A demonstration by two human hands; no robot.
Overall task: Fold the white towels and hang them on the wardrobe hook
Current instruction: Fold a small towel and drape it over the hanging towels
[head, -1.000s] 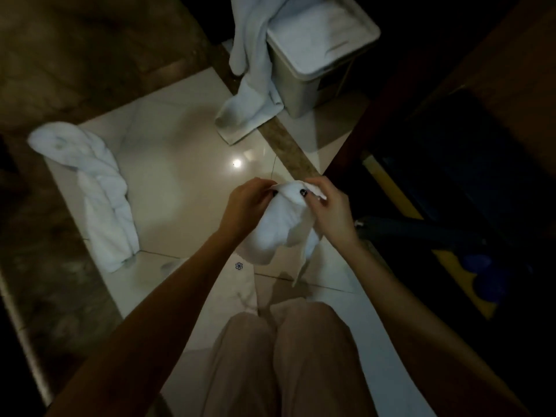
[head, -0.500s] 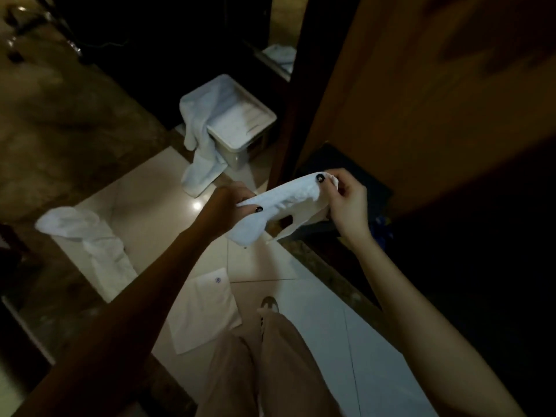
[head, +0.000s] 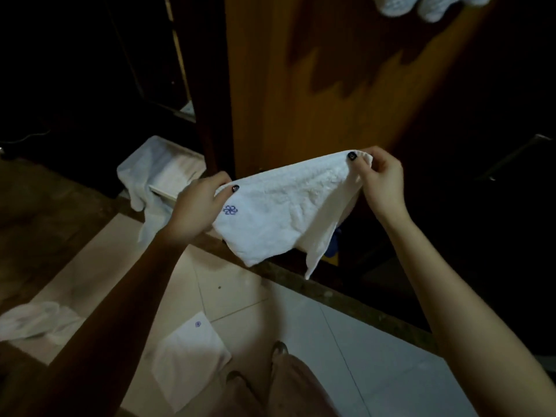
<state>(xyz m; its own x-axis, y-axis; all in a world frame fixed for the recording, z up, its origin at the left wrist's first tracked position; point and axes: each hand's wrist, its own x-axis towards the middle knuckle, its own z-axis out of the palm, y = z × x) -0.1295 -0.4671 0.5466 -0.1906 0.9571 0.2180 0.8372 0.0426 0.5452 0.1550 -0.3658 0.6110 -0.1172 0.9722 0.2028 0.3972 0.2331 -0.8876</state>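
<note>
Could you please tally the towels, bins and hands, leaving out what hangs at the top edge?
White towels: 4 (held towel, folded towel, crumpled towel, draped towel)
Bins: 1 (bin)
Hands: 2 (left hand, right hand)
Total: 7

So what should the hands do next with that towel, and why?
Probably bring the left hand across to the right hand, folding the towel in half. Each hand pinches a top corner, the towel is stretched wide between them, and a loose flap dangles below, so it seems not yet neat enough to hang.
</note>
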